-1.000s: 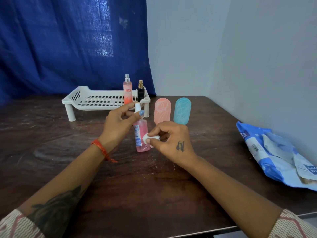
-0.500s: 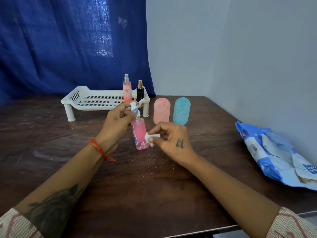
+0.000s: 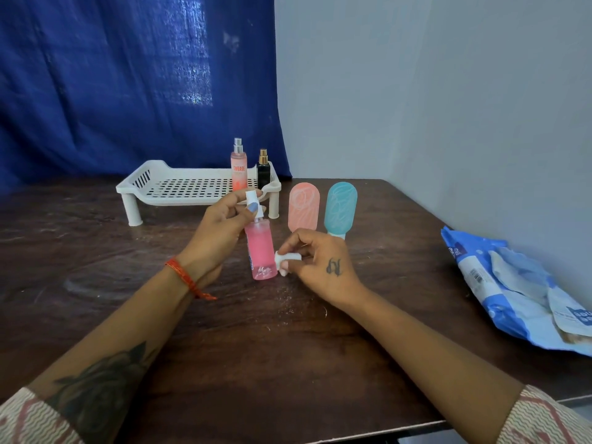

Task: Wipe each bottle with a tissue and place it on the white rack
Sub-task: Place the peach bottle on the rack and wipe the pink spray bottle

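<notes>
I've got the pink bottle [image 3: 261, 251] mid-table, near side of the white rack [image 3: 192, 187]: left hand [image 3: 221, 229] pinches its white cap, right hand [image 3: 315, 261] pinches a tissue [image 3: 286, 259] vs its right side, 2 bottles on rack's right end

Both forearms extend from the near edge of the tabletop toward its centre. The left hand [image 3: 221, 225] is raised, fingers curled, thumb and fingertips pinching the white cap of the pink spray bottle [image 3: 261, 248]. The right hand [image 3: 320, 261] sits lower, back up, fingers curled, pinching a folded tissue [image 3: 286, 258] against the bottle's side.
</notes>
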Tool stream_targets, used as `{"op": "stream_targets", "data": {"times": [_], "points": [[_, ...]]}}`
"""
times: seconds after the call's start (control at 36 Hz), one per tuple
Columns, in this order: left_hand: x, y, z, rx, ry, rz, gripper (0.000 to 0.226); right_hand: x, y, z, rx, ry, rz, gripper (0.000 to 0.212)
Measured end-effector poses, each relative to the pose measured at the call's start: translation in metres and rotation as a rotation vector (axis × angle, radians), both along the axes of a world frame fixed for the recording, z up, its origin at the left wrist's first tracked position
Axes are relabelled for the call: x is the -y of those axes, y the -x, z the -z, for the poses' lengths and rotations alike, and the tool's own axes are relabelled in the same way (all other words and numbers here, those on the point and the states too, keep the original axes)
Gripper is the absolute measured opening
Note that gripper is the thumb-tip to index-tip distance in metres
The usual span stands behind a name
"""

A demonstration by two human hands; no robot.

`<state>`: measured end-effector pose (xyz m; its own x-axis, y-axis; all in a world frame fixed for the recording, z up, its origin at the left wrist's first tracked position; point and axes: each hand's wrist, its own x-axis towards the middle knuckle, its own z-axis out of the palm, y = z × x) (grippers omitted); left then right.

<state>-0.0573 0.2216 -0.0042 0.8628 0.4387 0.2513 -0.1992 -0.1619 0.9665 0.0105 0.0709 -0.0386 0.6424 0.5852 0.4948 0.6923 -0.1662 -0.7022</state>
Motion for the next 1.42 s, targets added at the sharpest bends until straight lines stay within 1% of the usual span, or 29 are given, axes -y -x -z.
{"op": "stream_targets", "data": {"times": [0.08,0.19,0.28,0.33,0.39,0.5,0.61,0.69,0.78,0.86,1.03,1.14,1.33,1.42], "points": [[-0.0004,0.0006,0.0002,0.000,-0.002,-0.001,0.022,-0.0021,0.0030,-0.0013,0.011,-0.025,0.006,0.013],[-0.0001,0.0012,-0.0002,0.002,0.000,0.004,0.021,0.0010,0.0056,-0.0041,0.049,-0.049,-0.039,0.011],[0.0001,0.0010,-0.0008,-0.001,0.001,0.007,0.022,0.0044,0.0051,-0.0047,0.028,-0.010,-0.079,0.011],[0.0000,0.0011,-0.0009,-0.004,0.000,0.010,0.021,0.0047,0.0045,-0.0045,0.008,0.027,-0.066,0.011],[-0.0001,0.0009,-0.0008,-0.005,-0.004,0.012,0.021,0.0045,0.0035,-0.0040,0.000,0.019,-0.035,0.013],[0.0005,0.0010,-0.0004,0.014,0.000,0.016,0.020,0.0022,0.0038,-0.0040,0.097,-0.074,0.016,0.012],[-0.0001,0.0012,0.0001,0.029,-0.005,0.018,0.022,0.0014,0.0069,-0.0043,0.219,-0.107,-0.046,0.012],[0.0008,0.0016,-0.0013,0.027,-0.017,0.018,0.022,0.0026,0.0073,-0.0029,0.231,-0.056,-0.083,0.010],[0.0023,0.0011,-0.0022,0.034,-0.039,0.020,0.023,0.0042,0.0047,-0.0028,0.225,-0.025,-0.075,0.008],[0.0009,-0.0008,-0.0009,0.042,-0.068,0.006,0.022,0.0048,0.0045,-0.0030,0.250,-0.042,-0.048,0.008],[-0.0020,-0.0050,0.0033,0.078,-0.081,-0.001,0.024,-0.0011,0.0082,-0.0027,0.363,-0.116,-0.021,0.017],[-0.0017,-0.0053,0.0034,0.090,-0.097,-0.011,0.028,-0.0016,0.0087,-0.0004,0.427,-0.035,-0.105,0.012],[0.0013,-0.0050,0.0022,0.108,-0.090,-0.031,0.026,0.0051,0.0059,-0.0028,0.395,0.072,-0.160,0.009],[0.0019,-0.0041,0.0017,0.120,-0.087,-0.046,0.026,0.0061,0.0049,-0.0052,0.434,0.002,-0.087,0.006]]}}
